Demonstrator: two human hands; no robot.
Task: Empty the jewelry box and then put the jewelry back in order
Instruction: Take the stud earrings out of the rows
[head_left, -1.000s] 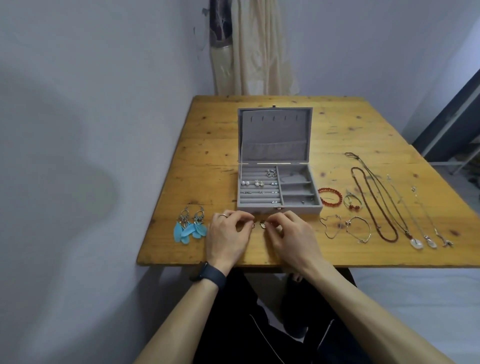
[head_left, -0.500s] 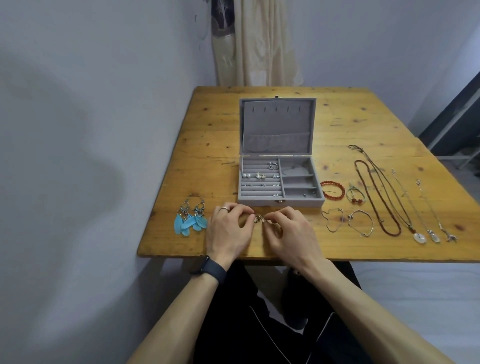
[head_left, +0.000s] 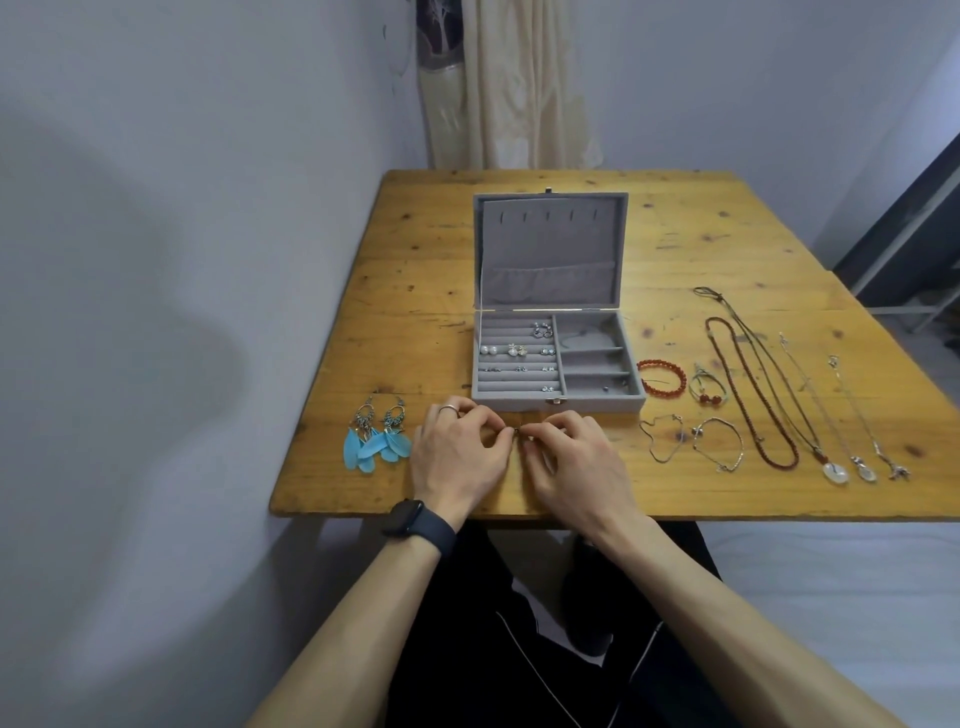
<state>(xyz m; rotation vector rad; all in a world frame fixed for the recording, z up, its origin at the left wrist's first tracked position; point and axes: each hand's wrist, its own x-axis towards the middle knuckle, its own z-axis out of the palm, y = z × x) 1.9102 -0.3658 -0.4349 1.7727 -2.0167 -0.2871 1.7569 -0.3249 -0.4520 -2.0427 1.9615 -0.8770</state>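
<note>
1. Earrings (head_left: 376, 439): the pair lay at the left of the worktop (head_left: 332, 483) and had not moved in the last second. Blue feathers hung under metal filigree hoops, soft and light.
2. Left hand (head_left: 457, 457): it stayed put at the near edge, fingers curled. Thumb and forefinger pinched a small metal piece (head_left: 516, 430). A ring (head_left: 448, 409) sat on one finger and a dark watch (head_left: 415, 525) on the wrist.
3. Piece: a second ago the two hands' fingertips were slightly apart, then they closed in on it. It sat just in front of the box latch and was too small to identify. My read: a clasp or back was being fiddled with.
4. Right hand (head_left: 576, 462): fingers curled, pinching the same piece from the other side.
5. Box (head_left: 602, 402): open, with grey velvety lining, contents unchanged. The ridged left half held pearl and stone studs; the right compartments were nearly bare. It was part filled, so I couldn't tell whether it was being emptied or refilled.
6. Bracelets: a red bead one (head_left: 662, 379) lay just right of the box, with thin wiry chain ones (head_left: 719, 444) nearer. Unmoved.
7. Necklaces (head_left: 753, 389): a bead strand, a cord and fine chains with pendants lay in rows at the far right. Unmoved and tangle-prone.
</note>
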